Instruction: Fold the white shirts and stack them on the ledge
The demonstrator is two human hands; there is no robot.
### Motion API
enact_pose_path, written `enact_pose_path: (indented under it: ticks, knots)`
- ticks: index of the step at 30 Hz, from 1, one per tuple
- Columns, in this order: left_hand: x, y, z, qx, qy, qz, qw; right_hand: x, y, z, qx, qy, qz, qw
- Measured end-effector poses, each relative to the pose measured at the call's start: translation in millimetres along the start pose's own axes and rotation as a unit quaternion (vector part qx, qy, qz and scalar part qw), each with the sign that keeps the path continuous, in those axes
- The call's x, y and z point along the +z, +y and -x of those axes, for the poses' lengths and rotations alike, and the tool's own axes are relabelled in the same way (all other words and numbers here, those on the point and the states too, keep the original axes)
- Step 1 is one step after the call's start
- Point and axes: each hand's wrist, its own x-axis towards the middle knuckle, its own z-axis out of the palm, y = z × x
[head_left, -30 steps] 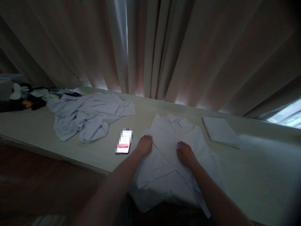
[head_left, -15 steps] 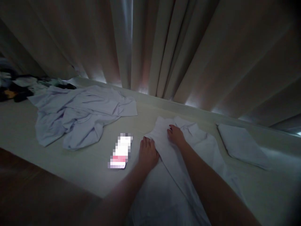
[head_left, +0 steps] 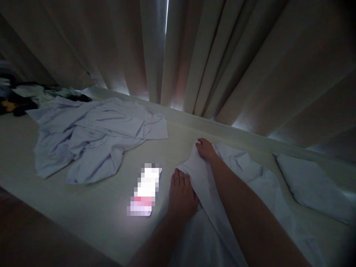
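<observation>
A white shirt [head_left: 244, 174] lies spread on the pale table [head_left: 83, 207] in front of me. My left hand [head_left: 182, 191] rests flat on the shirt's left side, fingers stretched out. My right hand [head_left: 205, 148] sits further back at the shirt's upper left edge, its fingers curled on a fold of the cloth that runs between the two hands.
A lit phone [head_left: 144, 191] lies just left of my left hand. A crumpled pale shirt [head_left: 91, 137] sprawls at the left. A folded white cloth [head_left: 311, 185] lies at the right. Dark small items [head_left: 16, 100] sit at the far left. Curtains [head_left: 194, 55] hang behind the table.
My right hand has moved away from me along the shirt to its upper left edge. The left hand stayed on the shirt's left side. The view has come closer to the table.
</observation>
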Motion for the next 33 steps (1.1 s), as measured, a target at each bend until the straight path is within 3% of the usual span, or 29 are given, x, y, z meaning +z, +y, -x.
enact_pose_path:
  ticks: [7, 12, 16, 25, 29, 33]
  knots:
    - [1.3, 1, 0, -0.015, 0.007, 0.015, 1.000, 5, -3, -3, 0.013, 0.028, -0.051, 0.998]
    - [-3.5, -2, 0, -0.014, 0.016, 0.033, 0.999, 1, -5, -3, 0.039, 0.031, -0.002, 0.999]
    - [-6.6, -4, 2, -0.017, 0.024, 0.038, 0.999, -1, -3, -4, -0.003, -0.001, 0.040, 0.999]
    - [1.8, -2, 6, -0.024, 0.026, 0.035, 0.999, 11, 0, -10, -0.033, 0.026, 0.052, 0.998]
    - [-4.1, -9, 2, -0.054, 0.043, 0.087, 0.994, -2, -3, -2, -0.056, 0.048, 0.054, 0.996]
    - [-17.2, -10, -14, -0.056, 0.063, 0.094, 0.992, -21, -8, 23, -0.153, 0.012, 0.117, 0.981]
